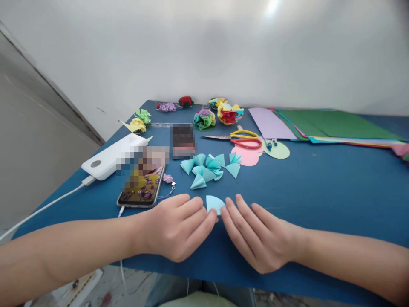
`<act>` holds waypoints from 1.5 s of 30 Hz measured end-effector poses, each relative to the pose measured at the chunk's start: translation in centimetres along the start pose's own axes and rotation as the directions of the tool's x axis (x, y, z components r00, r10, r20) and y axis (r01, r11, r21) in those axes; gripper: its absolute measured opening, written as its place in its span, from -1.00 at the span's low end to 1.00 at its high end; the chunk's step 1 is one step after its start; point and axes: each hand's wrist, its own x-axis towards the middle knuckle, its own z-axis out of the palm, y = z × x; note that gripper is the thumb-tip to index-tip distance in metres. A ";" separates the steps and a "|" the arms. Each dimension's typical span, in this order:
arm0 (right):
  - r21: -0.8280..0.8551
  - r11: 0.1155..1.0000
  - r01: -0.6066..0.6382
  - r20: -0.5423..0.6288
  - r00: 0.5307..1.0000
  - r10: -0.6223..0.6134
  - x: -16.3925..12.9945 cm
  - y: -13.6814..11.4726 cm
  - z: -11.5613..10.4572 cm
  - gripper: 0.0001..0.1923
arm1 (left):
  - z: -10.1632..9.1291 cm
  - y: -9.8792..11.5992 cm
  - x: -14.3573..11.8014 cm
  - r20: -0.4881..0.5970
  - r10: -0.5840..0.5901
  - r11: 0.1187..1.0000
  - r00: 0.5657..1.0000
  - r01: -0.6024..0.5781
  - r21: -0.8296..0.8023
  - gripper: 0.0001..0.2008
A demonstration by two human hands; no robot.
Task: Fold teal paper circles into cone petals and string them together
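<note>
A small light-blue folded paper piece (214, 203), shaped like a quarter circle, lies flat on the blue table (319, 192) near its front edge. My left hand (179, 226) and my right hand (255, 234) press down on it from either side with their fingertips. Just beyond it lies a cluster of several folded light-blue paper cones (207, 167). A pink paper circle (247, 155) and a pale green paper circle (277, 150) lie farther back.
Scissors with yellow and red handles (238, 138) lie behind the cones. A phone (142, 187) and a white power bank (111, 155) with a cable sit at the left. Colourful paper flowers (220, 113) stand at the back; coloured paper sheets (326, 125) lie at the right.
</note>
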 end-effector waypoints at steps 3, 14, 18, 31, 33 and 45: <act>-0.005 1.000 0.003 0.020 1.000 -0.003 0.1 -0.1 0.1 -0.65 | 0.1 0.0 -0.1 -0.011 0.011 1.000 1.000 -0.011 0.009 -0.79; 0.059 0.997 -0.057 0.012 0.998 0.057 -0.1 -0.3 -0.1 -0.67 | 0.5 0.2 -0.3 -0.039 -0.165 0.980 0.985 0.160 -0.114 -0.87; 0.001 0.998 -0.055 0.027 0.998 0.055 -0.3 -0.2 0.0 -0.67 | 0.3 0.3 0.1 0.135 -0.528 0.780 0.839 0.541 -0.314 -0.89; -0.037 0.999 -0.010 0.033 0.999 0.012 -0.3 -0.3 0.0 -0.67 | -0.3 -0.6 1.4 0.684 -0.596 -0.074 0.421 0.819 -0.569 -0.78; -0.038 0.999 -0.013 0.029 0.999 0.014 -0.3 -0.3 0.0 -0.67 | -0.2 -0.6 1.3 0.695 -0.599 -0.143 0.397 0.802 -0.580 -0.80; -0.002 1.000 -0.027 0.010 1.000 0.027 -0.3 -0.3 0.2 -0.71 | 0.4 -1.0 1.1 0.775 -0.529 -0.269 0.346 0.798 -0.539 -0.78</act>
